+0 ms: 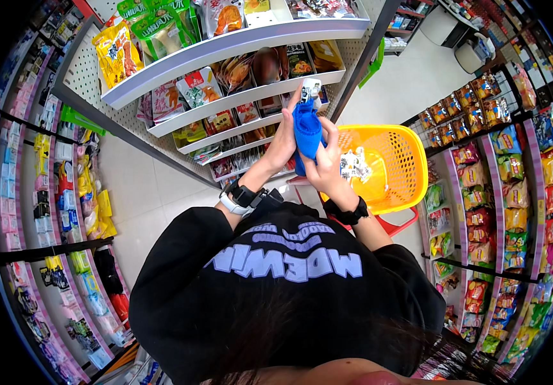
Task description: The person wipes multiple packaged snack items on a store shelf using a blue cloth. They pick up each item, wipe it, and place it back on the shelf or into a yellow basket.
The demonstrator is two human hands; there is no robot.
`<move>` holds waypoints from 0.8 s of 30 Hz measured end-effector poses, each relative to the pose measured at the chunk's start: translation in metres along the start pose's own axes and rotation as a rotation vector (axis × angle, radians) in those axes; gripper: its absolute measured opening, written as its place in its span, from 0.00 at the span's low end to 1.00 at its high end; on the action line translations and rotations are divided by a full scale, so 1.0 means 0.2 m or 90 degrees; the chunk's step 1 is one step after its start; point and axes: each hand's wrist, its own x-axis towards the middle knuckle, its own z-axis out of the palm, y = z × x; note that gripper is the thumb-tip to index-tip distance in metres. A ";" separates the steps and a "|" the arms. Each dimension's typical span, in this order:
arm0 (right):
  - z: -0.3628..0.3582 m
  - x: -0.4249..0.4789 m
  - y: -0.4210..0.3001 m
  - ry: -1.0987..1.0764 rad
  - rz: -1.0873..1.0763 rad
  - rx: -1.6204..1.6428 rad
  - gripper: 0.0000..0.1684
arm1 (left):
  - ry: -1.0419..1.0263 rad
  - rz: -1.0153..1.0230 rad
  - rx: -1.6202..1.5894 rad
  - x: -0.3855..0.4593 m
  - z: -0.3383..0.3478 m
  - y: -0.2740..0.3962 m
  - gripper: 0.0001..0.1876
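Observation:
In front of my chest, my left hand holds a small white snack packet upright, its fingers along the left side. My right hand grips a folded blue cloth pressed against the packet's lower part. The cloth hides most of the packet, so only its printed top shows. Just right of my right hand stands a yellow plastic basket with perforated walls. A few white packets lie inside it, partly hidden by my right wrist.
A snack rack with tilted white shelves rises directly ahead. Yellow and green bags fill its upper left. Shelves of bagged snacks line the right side, and hanging goods the left. A red frame shows beneath the basket.

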 end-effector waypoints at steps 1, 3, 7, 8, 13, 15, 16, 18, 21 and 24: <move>-0.01 0.01 0.02 0.006 -0.023 -0.025 0.19 | -0.008 -0.006 -0.035 -0.02 0.00 -0.02 0.38; 0.00 0.09 0.08 0.117 -0.037 -0.053 0.17 | -0.071 0.017 -0.033 -0.05 0.03 -0.03 0.35; -0.08 0.21 0.12 0.090 0.016 0.018 0.15 | -0.031 -0.114 -0.111 -0.07 0.06 0.09 0.32; -0.10 0.19 0.10 0.059 0.059 0.030 0.16 | -0.008 -0.138 -0.117 -0.06 0.04 0.09 0.31; -0.11 0.10 0.13 0.022 0.052 0.013 0.17 | -0.007 -0.130 -0.129 -0.08 -0.01 0.01 0.31; -0.10 0.07 0.12 0.033 0.060 0.004 0.18 | 0.006 -0.122 -0.130 -0.09 0.00 -0.01 0.30; -0.08 0.05 0.11 0.050 0.052 -0.006 0.18 | 0.022 -0.121 -0.123 -0.09 -0.01 -0.02 0.29; -0.04 0.01 0.08 0.085 0.035 -0.029 0.18 | 0.035 -0.136 -0.225 -0.06 -0.01 -0.01 0.27; -0.01 -0.04 0.03 0.081 0.022 0.006 0.17 | 0.043 -0.091 -0.251 -0.04 -0.01 0.04 0.18; -0.04 0.02 0.13 0.091 0.054 -0.035 0.17 | 0.018 -0.132 -0.255 -0.06 0.00 0.03 0.14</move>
